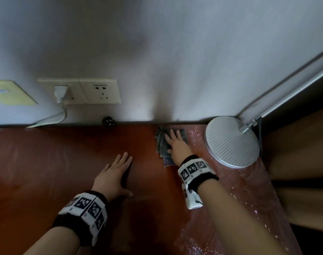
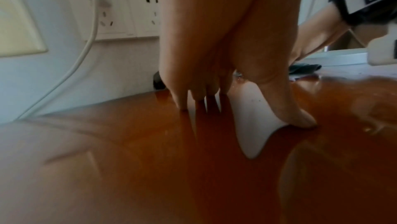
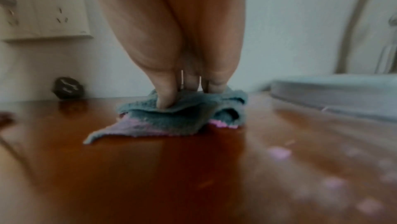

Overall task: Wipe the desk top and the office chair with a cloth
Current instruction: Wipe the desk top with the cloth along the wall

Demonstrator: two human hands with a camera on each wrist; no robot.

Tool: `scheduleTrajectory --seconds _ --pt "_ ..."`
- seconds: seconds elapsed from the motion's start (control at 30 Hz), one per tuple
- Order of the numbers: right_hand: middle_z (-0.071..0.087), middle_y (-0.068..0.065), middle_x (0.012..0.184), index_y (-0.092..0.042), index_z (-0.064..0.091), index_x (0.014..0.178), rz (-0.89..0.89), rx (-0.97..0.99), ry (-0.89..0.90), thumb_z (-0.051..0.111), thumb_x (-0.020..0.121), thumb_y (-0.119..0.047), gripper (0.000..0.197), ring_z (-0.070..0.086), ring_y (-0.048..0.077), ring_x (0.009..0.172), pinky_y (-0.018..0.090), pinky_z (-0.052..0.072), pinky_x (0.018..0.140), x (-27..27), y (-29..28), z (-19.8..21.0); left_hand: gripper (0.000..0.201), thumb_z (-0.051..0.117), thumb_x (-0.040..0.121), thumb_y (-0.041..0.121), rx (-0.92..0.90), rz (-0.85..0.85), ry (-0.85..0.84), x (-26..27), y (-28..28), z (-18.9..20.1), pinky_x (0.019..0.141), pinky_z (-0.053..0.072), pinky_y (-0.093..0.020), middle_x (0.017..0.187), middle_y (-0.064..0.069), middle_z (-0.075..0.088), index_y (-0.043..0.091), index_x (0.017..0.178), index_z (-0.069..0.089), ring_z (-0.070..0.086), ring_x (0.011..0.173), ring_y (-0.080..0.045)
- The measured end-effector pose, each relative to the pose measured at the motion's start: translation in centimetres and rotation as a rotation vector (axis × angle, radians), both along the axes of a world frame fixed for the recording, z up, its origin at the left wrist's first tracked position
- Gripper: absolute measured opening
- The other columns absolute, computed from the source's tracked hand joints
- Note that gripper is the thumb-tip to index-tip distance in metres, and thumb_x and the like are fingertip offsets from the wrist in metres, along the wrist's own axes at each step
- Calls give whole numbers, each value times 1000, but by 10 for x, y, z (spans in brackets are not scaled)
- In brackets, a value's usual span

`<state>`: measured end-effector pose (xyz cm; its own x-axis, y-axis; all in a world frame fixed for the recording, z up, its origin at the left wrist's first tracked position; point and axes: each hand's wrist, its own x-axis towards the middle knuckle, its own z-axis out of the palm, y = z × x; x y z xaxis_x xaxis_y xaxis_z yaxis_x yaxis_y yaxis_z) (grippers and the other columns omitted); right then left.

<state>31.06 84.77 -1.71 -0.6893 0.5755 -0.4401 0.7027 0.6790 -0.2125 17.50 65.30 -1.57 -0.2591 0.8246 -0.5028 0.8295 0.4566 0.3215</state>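
My right grip [image 1: 176, 144] lies flat, fingers straight, pressing the cloth [image 1: 162, 142] on the surface [image 1: 46, 162] at one o'clock by the wall. My left grip [image 1: 114, 173] rests flat and spread. Sweeping toward three o'clock could knock the lamp base [image 1: 232, 141].

Reddish-brown desk top, grey-blue cloth, silver lamp.

We see the desk top [image 1: 68, 162] in a glossy reddish-brown, turning paler and pinkish with shiny flecks along its right side. The cloth [image 1: 161, 144] is grey-blue with a pink-lilac underside showing at its edge. We note the round lamp base [image 1: 232, 142] in silver-grey with fine diagonal ribbing, and its arm [image 1: 295, 89] in the same silver. The wall [image 1: 157, 52] is white-grey; the socket plate [image 1: 100, 91] is off-white, with a white plug [image 1: 60, 92] and cable. Our wristbands [image 1: 87, 208] are black, carrying white tiles with black square-code patterns.
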Motion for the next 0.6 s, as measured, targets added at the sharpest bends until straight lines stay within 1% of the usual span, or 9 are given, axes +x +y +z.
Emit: scheduleTrajectory --seconds 0.07,0.1,0.17,0.23,0.33,0.4,0.5,0.57,0.6 --pt "-8 6 158 -16 5 151 132 -25 32 47 95 -10 70 -9 26 145 36 8 119 -15 -22 -6 120 77 69 48 -29 14 7 -2 17 4 117 3 -33 156 6 -19 24 150 -9 -13 144 -11" --pt "-8 5 158 -16 6 151 170 -44 43 46 95 -9 69 -10 25 145 35 7 119 -20 -25 -8 121 77 68 47 -39 25 6 -3 25 5 117 4 -34 157 4 -18 23 150 -8 -12 145 -12" --pt "-6 6 158 -16 9 151 170 -52 46 44 96 -7 65 -8 24 145 32 3 117 -23 -10 -6 122 80 67 43 -55 39 6 -4 37 6 119 10 -36 157 2 -17 21 151 -6 -10 145 -14" --pt "-5 9 158 -15 9 150 110 13 12 42 97 -9 63 -5 27 145 32 -1 116 -12 18 -2 122 82 66 37 -63 51 15 -4 39 5 118 15 -37 157 2 -16 22 151 -4 -9 145 -14" --pt "-3 8 158 -16 10 150 -137 64 -1 41 97 -9 62 -2 27 145 36 2 118 21 56 -2 121 82 66 35 -58 71 11 -3 36 4 118 11 -35 157 5 -17 24 151 -3 -10 145 -11" --pt "-2 9 158 -14 9 150 -209 64 -17 41 97 -9 62 -1 28 145 35 4 118 33 66 -2 121 82 66 34 -57 71 18 -2 38 6 118 12 -35 157 6 -17 25 151 -3 -10 145 -11" --pt "-5 10 158 -13 6 150 -250 89 -22 42 96 -11 65 -4 29 145 41 6 118 24 55 -1 122 84 65 30 -69 90 32 1 41 8 118 16 -36 157 6 -16 24 151 -2 -10 145 -13" --pt "-9 9 158 -14 3 150 -198 70 -19 38 97 -6 64 -8 30 145 43 7 118 14 37 -4 123 84 64 27 -88 101 36 2 43 8 117 18 -37 157 5 -16 23 151 -2 -10 145 -14" --pt "-10 9 157 -14 2 150 -145 53 -9 36 98 -5 63 -9 29 145 41 7 119 11 29 -7 124 85 63 27 -92 103 37 2 44 8 117 19 -38 157 4 -16 23 151 -3 -10 145 -14"
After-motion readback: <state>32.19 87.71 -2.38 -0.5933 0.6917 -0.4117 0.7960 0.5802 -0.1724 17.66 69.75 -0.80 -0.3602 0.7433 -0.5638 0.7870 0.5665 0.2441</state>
